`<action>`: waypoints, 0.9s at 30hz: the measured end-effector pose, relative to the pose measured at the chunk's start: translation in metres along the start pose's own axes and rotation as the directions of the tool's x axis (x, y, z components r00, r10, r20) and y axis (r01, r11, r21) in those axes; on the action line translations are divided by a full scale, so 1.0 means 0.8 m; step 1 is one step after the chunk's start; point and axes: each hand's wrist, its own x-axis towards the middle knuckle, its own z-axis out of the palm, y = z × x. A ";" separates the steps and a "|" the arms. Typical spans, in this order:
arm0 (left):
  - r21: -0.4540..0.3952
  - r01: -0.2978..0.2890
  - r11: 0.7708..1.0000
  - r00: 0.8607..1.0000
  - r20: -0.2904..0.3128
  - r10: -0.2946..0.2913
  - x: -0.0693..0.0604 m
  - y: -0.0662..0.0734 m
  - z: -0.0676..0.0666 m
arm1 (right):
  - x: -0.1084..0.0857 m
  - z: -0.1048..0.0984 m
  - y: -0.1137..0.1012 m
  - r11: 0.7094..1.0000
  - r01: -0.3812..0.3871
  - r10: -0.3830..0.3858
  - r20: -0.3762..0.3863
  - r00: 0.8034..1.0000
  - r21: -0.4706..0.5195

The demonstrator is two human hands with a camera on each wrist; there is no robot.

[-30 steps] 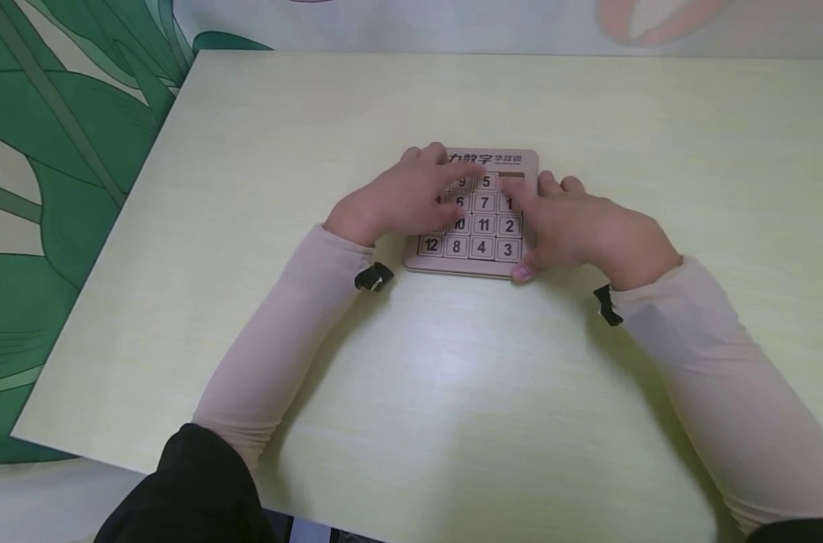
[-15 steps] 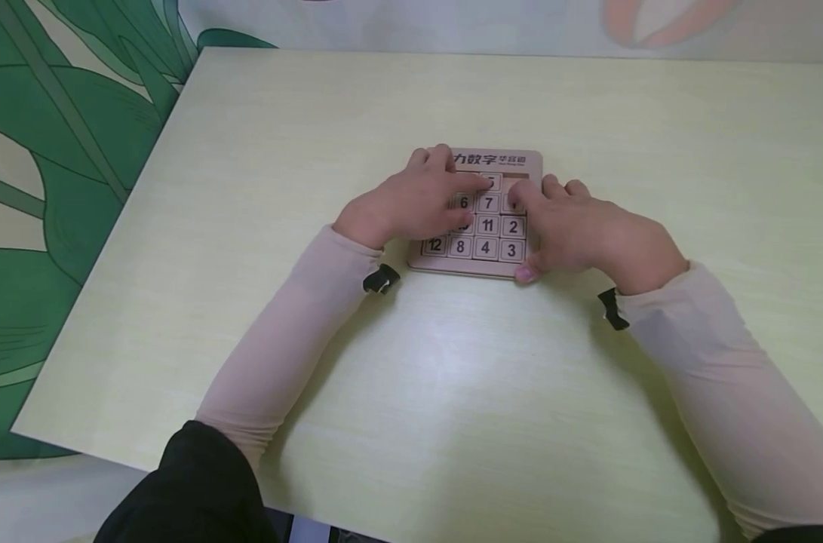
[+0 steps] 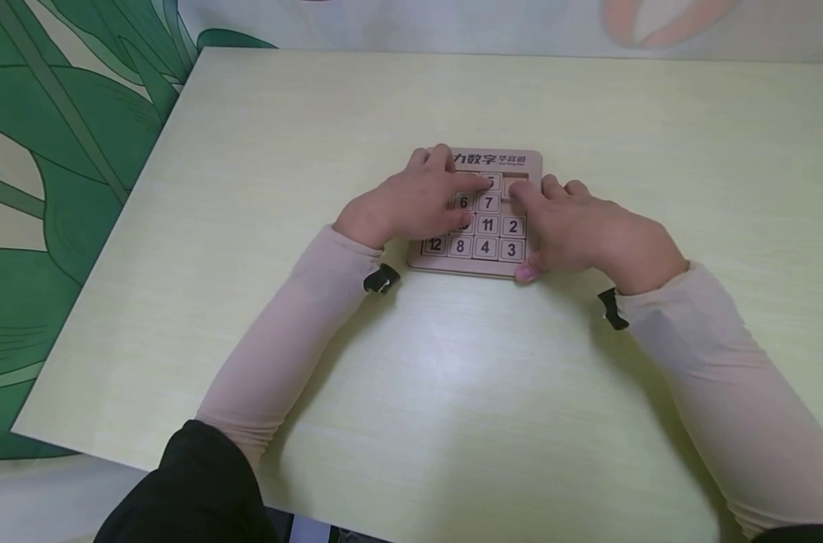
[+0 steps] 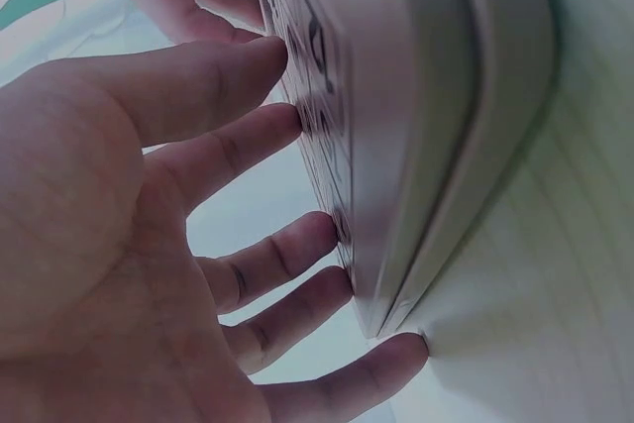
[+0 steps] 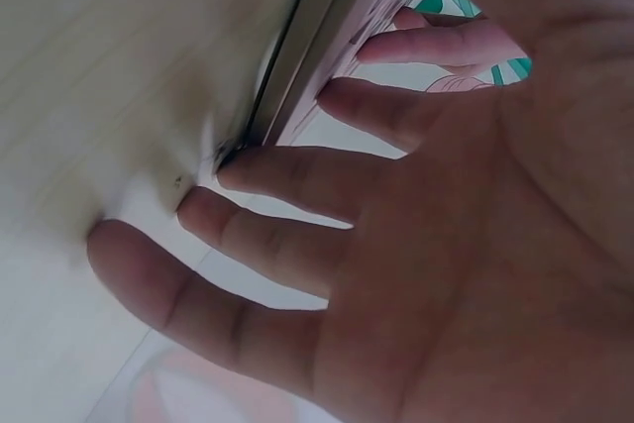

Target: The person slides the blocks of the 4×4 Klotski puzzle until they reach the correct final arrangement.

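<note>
A flat sliding number puzzle (image 3: pixel 475 271) lies on the table, numbered tiles set in its pale frame. From its left side my left hand (image 3: pixel 411 197) reaches over it, fingers spread. Its index fingertip touches the 5 tile (image 3: pixel 495 179) and its thumb rests near the 10 tile. My right hand (image 3: pixel 581 230) lies along the right edge, index fingertip on a tile (image 3: pixel 507 190) in the last column, thumb at the lower right corner. In the right wrist view, other fingers (image 5: pixel 139 274) touch the tabletop beside the frame. The left hand hides several tiles.
The pale table (image 3: pixel 397 377) extends around the puzzle on all sides, its left edge slanting past a wall with green leaf pictures (image 3: pixel 65 188). A dark device (image 3: pixel 343 535) shows partly below the table's front edge.
The tile under my right index finger has slid away from me toward the top right corner, leaving a gap beside the 7. My left index finger has come onto the 5 tile.
</note>
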 end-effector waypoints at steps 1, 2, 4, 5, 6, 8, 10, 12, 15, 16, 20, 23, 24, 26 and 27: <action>0.000 0.000 1.000 1.000 0.000 0.000 0.000 0.000 0.000 | 0.000 0.000 0.000 1.000 -0.003 0.003 0.003 1.000 0.000; 0.000 -0.001 1.000 1.000 0.001 0.001 0.000 0.000 0.000 | 0.001 -0.001 0.000 1.000 -0.005 0.005 0.008 1.000 0.001; 0.002 -0.004 1.000 1.000 0.002 0.004 0.001 0.000 0.000 | 0.001 -0.001 0.001 1.000 -0.010 0.010 0.019 1.000 0.002; 0.004 -0.004 1.000 1.000 0.003 0.004 0.001 0.000 0.000 | 0.001 -0.002 0.002 1.000 -0.014 0.014 0.025 1.000 0.001; 0.006 -0.006 1.000 1.000 0.003 0.006 0.001 0.000 0.000 | 0.001 -0.002 0.002 1.000 -0.018 0.018 0.031 0.999 0.002; 0.008 -0.008 1.000 1.000 0.002 0.008 0.001 0.000 0.000 | 0.002 -0.003 0.003 1.000 -0.028 0.028 0.042 0.999 0.004; 0.010 -0.008 1.000 1.000 0.001 0.008 0.001 -0.001 0.000 | 0.003 -0.003 0.003 0.999 -0.033 0.033 0.045 0.998 0.003; 0.008 -0.007 1.000 1.000 0.000 0.007 0.000 -0.001 0.000 | 0.003 -0.003 0.003 0.999 -0.031 0.031 0.041 0.999 0.006; 0.007 -0.009 1.000 1.000 -0.001 0.009 0.000 -0.001 0.000 | 0.003 -0.002 0.003 1.000 -0.023 0.023 0.028 0.999 0.017; 0.007 -0.010 1.000 1.000 -0.001 0.010 0.000 -0.002 0.000 | 0.003 -0.002 0.002 1.000 -0.019 0.018 0.020 1.000 0.024; 0.005 -0.011 1.000 1.000 0.000 0.011 0.001 -0.002 0.000 | 0.001 0.001 -0.001 0.999 0.005 -0.005 -0.010 1.000 0.052; -0.002 -0.013 1.000 1.000 0.001 0.013 0.003 -0.002 0.001 | -0.001 0.003 -0.004 0.999 0.021 -0.020 -0.025 0.999 0.050; -0.003 -0.013 1.000 1.000 0.001 0.013 0.003 -0.002 0.001 | -0.001 0.004 -0.005 0.999 0.021 -0.020 -0.026 0.999 0.047; -0.005 -0.013 1.000 1.000 0.002 0.013 0.004 -0.002 0.001 | -0.001 0.005 -0.006 0.999 0.024 -0.023 -0.027 0.999 0.037; -0.006 -0.013 1.000 1.000 0.003 0.013 0.004 -0.002 0.001 | -0.001 0.005 -0.006 0.999 0.024 -0.023 -0.029 0.999 0.032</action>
